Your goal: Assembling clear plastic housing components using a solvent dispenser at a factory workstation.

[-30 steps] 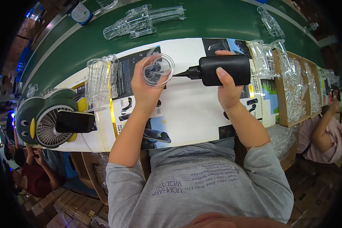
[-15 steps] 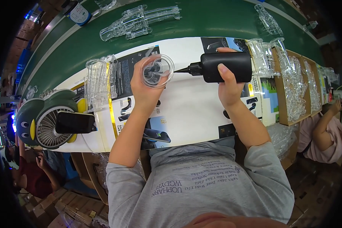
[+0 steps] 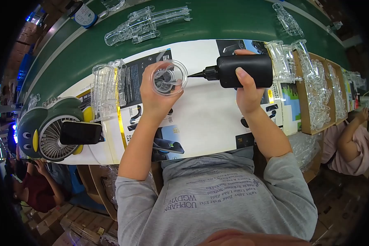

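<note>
Clear round-rimmed vessel (image 3: 178, 89), one: on my feed, grasped by the left hand (image 3: 153, 101). Black bottle (image 3: 256, 67), one: gripped by the right hand (image 3: 250, 96), nozzle (image 3: 197, 74) toward vessel.

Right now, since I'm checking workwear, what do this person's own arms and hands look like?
The left hand and right hand are ungloved, with no watch or bracelet visible at the wrists. The forearms are bare up to loose, grey short sleeves ending near the elbows. The matching grey shirt has dark printed lettering across its front.
</note>
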### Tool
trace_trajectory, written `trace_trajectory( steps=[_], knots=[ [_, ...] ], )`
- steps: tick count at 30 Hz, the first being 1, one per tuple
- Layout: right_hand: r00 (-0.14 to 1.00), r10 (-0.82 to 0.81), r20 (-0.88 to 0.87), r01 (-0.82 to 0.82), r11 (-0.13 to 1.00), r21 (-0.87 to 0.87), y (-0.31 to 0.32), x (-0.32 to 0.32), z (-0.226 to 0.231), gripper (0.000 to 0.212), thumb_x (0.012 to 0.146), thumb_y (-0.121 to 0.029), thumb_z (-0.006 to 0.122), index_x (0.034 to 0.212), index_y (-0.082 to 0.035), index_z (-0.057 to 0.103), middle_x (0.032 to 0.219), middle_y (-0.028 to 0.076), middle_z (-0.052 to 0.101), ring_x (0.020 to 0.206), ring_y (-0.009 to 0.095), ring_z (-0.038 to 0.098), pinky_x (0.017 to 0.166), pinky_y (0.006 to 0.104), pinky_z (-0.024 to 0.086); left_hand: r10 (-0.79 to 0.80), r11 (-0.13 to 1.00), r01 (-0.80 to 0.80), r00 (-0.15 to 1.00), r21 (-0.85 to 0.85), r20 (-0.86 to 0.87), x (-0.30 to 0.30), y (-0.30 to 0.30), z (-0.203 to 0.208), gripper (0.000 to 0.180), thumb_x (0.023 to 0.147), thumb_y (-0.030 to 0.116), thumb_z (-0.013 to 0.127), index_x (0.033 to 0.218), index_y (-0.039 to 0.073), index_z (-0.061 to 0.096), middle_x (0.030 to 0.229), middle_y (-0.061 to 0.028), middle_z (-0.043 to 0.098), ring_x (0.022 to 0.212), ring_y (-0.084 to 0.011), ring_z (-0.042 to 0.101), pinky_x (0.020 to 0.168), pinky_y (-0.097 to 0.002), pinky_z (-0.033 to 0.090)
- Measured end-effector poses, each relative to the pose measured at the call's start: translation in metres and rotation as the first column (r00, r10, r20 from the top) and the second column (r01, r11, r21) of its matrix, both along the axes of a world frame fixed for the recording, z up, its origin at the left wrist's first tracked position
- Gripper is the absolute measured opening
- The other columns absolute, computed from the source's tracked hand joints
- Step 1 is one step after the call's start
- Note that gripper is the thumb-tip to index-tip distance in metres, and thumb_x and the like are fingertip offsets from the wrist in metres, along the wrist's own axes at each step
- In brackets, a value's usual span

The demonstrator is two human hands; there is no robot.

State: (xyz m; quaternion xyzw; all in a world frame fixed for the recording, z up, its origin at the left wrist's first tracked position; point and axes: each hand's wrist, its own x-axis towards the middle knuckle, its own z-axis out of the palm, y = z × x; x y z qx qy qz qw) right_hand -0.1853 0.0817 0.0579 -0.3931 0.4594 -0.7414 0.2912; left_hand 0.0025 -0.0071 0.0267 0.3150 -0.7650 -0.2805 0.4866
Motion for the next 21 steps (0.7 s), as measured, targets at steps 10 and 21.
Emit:
trace_trajectory(
  steps=[10,21],
  knots=[
    [0.997,0.060,-0.046,-0.063,0.995,-0.077,-0.0013,-0.0026,-0.0021,0.034,0.078,-0.010,0.061,0.111,-0.001,0.054,0.095,0.006,0.058,0.084,0.010,0.055,0.076,0.0217,0.044,0.038,0.997,-0.038,0.999,0.072,0.013,0.0001,0.0005,0.0046,0.064,0.056,0.007,0.083,0.110,0.005,0.049,0.099,-0.0070,0.057,0.090,-0.0169,0.058,0.082,-0.0282,0.047],
    [0.998,0.046,-0.042,-0.049,0.995,-0.083,-0.0027,-0.0032,-0.0032,0.034,0.078,-0.009,0.061,0.111,-0.002,0.054,0.095,0.005,0.058,0.082,0.009,0.054,0.075,0.0212,0.044,0.053,0.997,-0.054,0.998,0.055,0.022,-0.0026,-0.0007,0.0039,0.061,0.056,0.009,0.082,0.108,0.004,0.050,0.096,-0.0076,0.057,0.089,-0.0171,0.058,0.079,-0.0283,0.048]
  ],
)
